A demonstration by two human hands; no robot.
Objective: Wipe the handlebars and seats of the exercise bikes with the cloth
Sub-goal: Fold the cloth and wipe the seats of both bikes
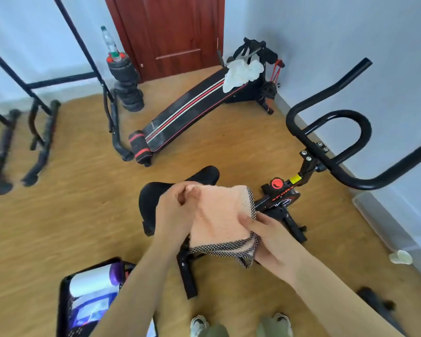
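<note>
— What's in the hands right now?
— Both are busy. My left hand (178,210) pinches the top edge of the cloth (219,215), fingers curled in. My right hand (272,242) grips the lower corner, thumb on top. The cloth is stretched between them, right over the seat (151,200).
— Is it down on the seat?
— Cannot tell, the cloth hides the gap. The seat's left part shows bare.
— So what could go wrong?
— See the netted hem (224,248) hanging loose by my right hand? If I drag it low, I reckon it snags on the bike frame (275,203) and pulls out of my grip. And pinching by the edges gives little pressure, so the cloth may skate over the seat and not scrub it.
— And further out?
— The handlebars (289,121) stand well apart, off to the right. There's a paper cup (401,257) on the floor (83,190) by the wall. One careless step toward the bars and I kick it over.
</note>
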